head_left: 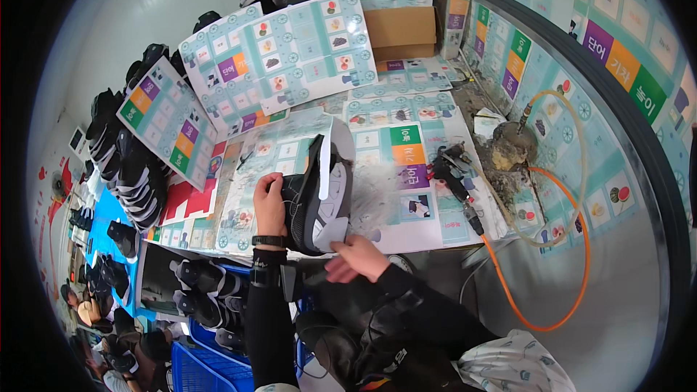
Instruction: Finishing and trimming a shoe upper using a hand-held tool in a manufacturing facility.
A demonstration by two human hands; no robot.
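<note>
Head view: left hand [269, 207] gripping black-grey shoe [318, 199], which sits tilted, sole to right, at table's [374, 210] near edge. Right hand [359, 258] loosely curled, fingertips at shoe's near end; pinch or mere touch, can't tell from where I stand. Step, my guess: handling sole edge. Next move likely calls for steady left hold. Table papered, grey-smudged; tool [451, 174] on orange hose [534, 327] at right. Box [399, 29] behind, stacked shoes [138, 181] left, people lower left.
</note>
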